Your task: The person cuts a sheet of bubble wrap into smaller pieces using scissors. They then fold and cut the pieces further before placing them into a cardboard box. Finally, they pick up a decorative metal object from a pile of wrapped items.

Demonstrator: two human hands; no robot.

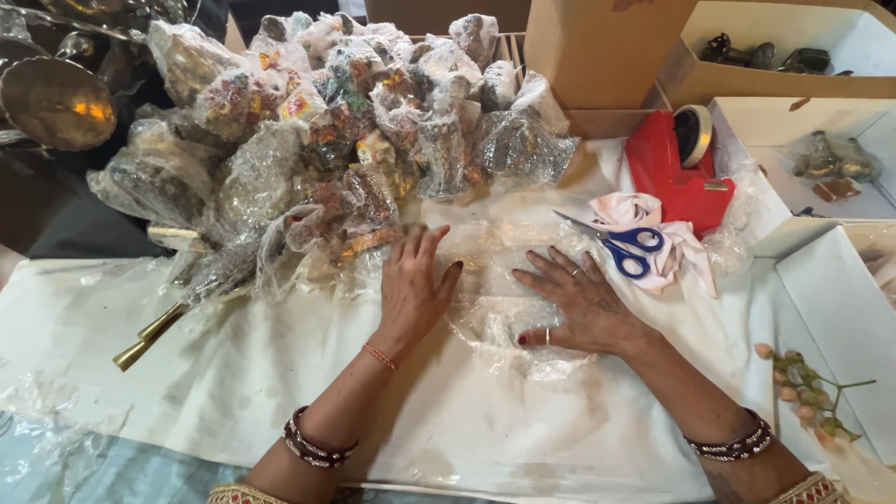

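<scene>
Hands flat: left hand [413, 285] and right hand [581, 303], fingers spread, gripping nothing, press bubble wrap [495, 280] onto white cloth [280, 373] before wrapped pile [355, 131]. Wrap likely light, limp, slippery; best pinched at an edge.

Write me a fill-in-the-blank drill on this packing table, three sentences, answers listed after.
1. Both the left hand and the right hand lie flat on a sheet of ____ wrap.
2. The scissors have handles coloured ____.
3. The tape dispenser beside the cardboard box is coloured ____.

Missing words: bubble; blue; red
</scene>
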